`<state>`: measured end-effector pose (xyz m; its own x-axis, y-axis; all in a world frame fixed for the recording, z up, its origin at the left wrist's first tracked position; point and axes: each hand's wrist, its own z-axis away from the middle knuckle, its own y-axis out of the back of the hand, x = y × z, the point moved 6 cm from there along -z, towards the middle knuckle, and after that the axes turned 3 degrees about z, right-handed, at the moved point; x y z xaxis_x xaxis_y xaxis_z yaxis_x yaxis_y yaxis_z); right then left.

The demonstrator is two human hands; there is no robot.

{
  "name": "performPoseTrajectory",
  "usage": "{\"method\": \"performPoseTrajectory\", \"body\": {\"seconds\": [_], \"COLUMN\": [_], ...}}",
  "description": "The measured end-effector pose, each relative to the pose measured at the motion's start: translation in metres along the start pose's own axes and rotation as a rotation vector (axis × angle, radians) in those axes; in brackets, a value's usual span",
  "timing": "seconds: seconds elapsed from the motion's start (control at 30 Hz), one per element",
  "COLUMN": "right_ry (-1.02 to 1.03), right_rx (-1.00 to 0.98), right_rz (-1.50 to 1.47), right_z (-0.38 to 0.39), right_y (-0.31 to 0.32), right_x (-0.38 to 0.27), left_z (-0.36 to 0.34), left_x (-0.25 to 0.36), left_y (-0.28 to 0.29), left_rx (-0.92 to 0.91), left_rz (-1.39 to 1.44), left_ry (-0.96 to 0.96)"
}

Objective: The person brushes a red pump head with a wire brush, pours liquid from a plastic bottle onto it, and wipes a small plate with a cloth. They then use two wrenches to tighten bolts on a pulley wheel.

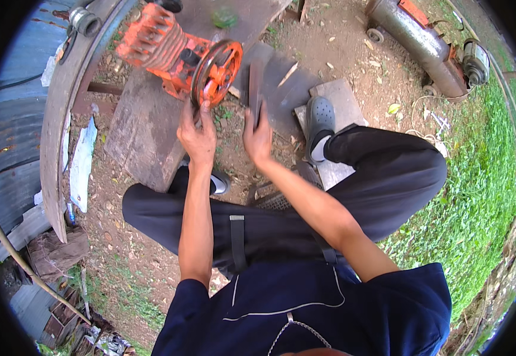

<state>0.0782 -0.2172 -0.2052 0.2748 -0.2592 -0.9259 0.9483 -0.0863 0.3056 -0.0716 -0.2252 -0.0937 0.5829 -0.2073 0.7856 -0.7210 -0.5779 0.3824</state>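
Observation:
An orange air compressor pump (178, 71) with a finned cylinder sits on a wooden plank in front of me, to the left. On its near right side is a spoked orange pulley wheel (232, 66) with a dark, worn rim. My left hand (198, 135) pinches the lower rim of this wheel between thumb and fingers. Just right of it, my right hand (258, 135) is closed around the lower end of a long, flat, dark brown bar (255, 83). The bar points away from me, apart from the wheel; its exact kind is unclear.
A rusty metal tank (415, 41) on small wheels, with a motor (476, 62), lies at the far right. Wooden boards (142, 127) and a dark sheet (287, 89) surround the pump. Corrugated metal (17, 124) lines the left. My clog (321, 121) rests on a board.

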Motion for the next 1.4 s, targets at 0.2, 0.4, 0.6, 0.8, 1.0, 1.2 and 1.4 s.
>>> {"method": "performPoseTrajectory", "body": {"seconds": [0.2, 0.4, 0.6, 0.8, 1.0, 1.2, 1.4], "right_ry": [0.285, 0.108, 0.309, 0.257, 0.228, 0.373, 0.149], "right_rx": [0.073, -0.055, -0.127, -0.189, -0.208, -0.142, 0.039], "right_rz": [0.089, -0.029, 0.14, 0.071, 0.05, 0.317, 0.127], "right_z": [0.038, 0.046, 0.043, 0.049, 0.043, 0.021, -0.002], "right_y": [-0.007, 0.013, 0.027, 0.024, 0.028, 0.043, 0.058], "right_x": [0.015, -0.003, -0.016, -0.007, -0.011, 0.0, 0.015], "left_z": [-0.006, 0.003, 0.009, 0.01, 0.009, 0.006, 0.013], "left_x": [0.0, -0.004, -0.007, -0.019, -0.014, -0.011, -0.032], "left_y": [0.0, 0.003, 0.0, 0.0, 0.0, 0.001, -0.013], "left_rx": [-0.071, -0.033, 0.047, 0.06, 0.076, -0.029, -0.144], "left_rz": [0.036, -0.041, 0.028, -0.013, -0.023, 0.01, 0.064], "left_ry": [0.052, 0.039, 0.053, 0.07, 0.066, 0.138, 0.138]}}
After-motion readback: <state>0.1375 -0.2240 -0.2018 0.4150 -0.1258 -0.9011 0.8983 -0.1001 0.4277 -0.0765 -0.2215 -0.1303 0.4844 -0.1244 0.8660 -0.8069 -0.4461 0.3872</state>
